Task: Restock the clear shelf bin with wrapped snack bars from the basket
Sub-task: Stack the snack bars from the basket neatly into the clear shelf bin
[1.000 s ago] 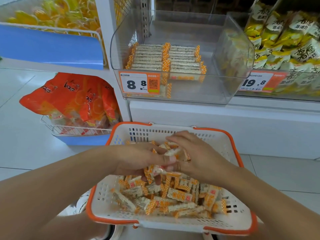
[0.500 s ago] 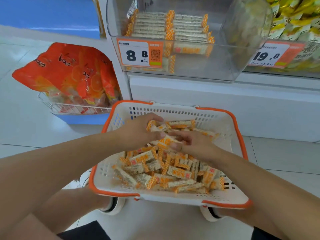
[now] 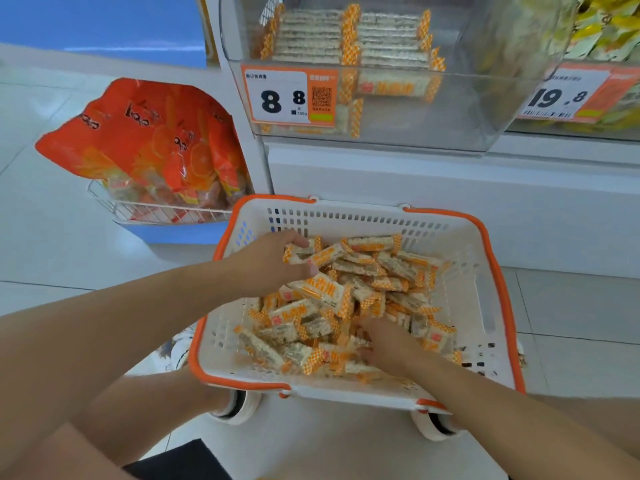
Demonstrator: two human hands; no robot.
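Note:
A white basket with an orange rim [image 3: 499,271] stands on the floor, holding a loose pile of orange-and-white wrapped snack bars [image 3: 388,271]. My left hand [image 3: 270,263] is at the pile's far left and grips a few bars [image 3: 317,256] between thumb and fingers. My right hand [image 3: 386,346] lies palm down on the near side of the pile, fingers stretched out among the wrappers. Above, the clear shelf bin [image 3: 450,116] holds neat rows of the same bars [image 3: 346,39] at its back left.
An 8.8 price tag [image 3: 289,95] is on the bin's front. A wire rack with orange snack bags [image 3: 156,143] stands left of the basket. A neighbouring bin with yellow packs [image 3: 609,32] is at the right. White shoes [image 3: 235,405] show under the basket.
The view has tilted down and moved closer. My hands have parted: the left stays at the far left with bars in it, while the right has dropped to the near side of the pile.

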